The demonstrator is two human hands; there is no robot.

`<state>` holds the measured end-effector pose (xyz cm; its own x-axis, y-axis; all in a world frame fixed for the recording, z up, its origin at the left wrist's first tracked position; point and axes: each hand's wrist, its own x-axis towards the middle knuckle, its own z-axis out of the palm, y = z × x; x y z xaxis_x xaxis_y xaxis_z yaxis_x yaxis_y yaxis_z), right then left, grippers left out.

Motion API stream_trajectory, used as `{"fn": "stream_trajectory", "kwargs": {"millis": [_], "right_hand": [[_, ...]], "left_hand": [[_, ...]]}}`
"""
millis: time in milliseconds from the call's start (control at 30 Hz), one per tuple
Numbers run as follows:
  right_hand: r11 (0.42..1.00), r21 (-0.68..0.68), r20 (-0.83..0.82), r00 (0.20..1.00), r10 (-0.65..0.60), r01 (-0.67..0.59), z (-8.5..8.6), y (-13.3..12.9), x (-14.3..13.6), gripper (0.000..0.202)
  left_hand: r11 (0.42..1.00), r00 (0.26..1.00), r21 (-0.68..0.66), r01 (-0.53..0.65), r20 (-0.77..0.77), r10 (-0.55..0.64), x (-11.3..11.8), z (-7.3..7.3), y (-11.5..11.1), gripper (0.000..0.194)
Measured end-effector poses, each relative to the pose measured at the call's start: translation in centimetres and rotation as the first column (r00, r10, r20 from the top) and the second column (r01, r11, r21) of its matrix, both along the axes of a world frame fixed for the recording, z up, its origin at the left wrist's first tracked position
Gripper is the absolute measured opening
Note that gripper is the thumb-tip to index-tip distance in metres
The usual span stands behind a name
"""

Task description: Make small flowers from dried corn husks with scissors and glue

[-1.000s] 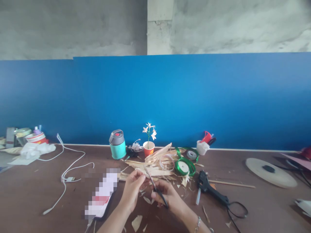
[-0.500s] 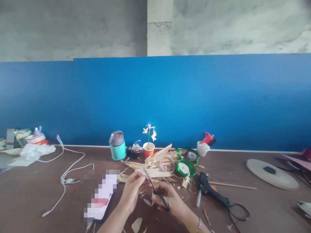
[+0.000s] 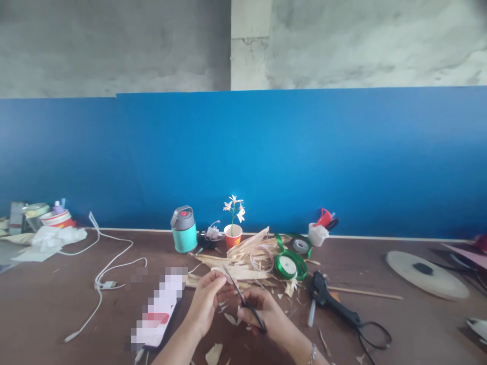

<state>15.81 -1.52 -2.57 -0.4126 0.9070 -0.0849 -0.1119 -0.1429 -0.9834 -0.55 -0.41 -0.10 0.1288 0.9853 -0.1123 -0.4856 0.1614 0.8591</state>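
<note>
My right hand (image 3: pixel 262 312) is closed round the handles of a pair of scissors (image 3: pixel 243 299). The slim blades point up and to the left, passing just by the fingertips of my left hand (image 3: pixel 209 299). Thumb and fingers of that left hand are pinched together; anything between them is too small to make out, perhaps a pale sliver. Beyond both hands lies a heap of dry, pale husk strips (image 3: pixel 243 266). Small cut scraps (image 3: pixel 230 318) are scattered on the table beneath my hands.
A phone (image 3: pixel 160 309) lies left, near white cables (image 3: pixel 101 274). Behind stand a turquoise flask (image 3: pixel 184 235) and a paper cup (image 3: pixel 233 237) holding white flowers (image 3: pixel 234 205). Green ribbon (image 3: pixel 300 266), a glue gun (image 3: pixel 331 299), a thin stick (image 3: pixel 365 292) and a round disc (image 3: pixel 426 275) lie right.
Almost nothing differs. The scissors and both hands keep nearly the same place, and the whole view has shifted very slightly.
</note>
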Motion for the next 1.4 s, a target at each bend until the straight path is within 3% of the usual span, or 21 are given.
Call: {"fn": "stream_trajectory", "kwargs": {"millis": [1400], "right_hand": [[0.999, -0.012, 0.131, 0.990, 0.043, -0.041, 0.20, 0.13, 0.27, 0.051]], "left_hand": [[0.992, 0.992, -0.003, 0.123, -0.022, -0.123, -0.86, 0.08, 0.22, 0.021]]}}
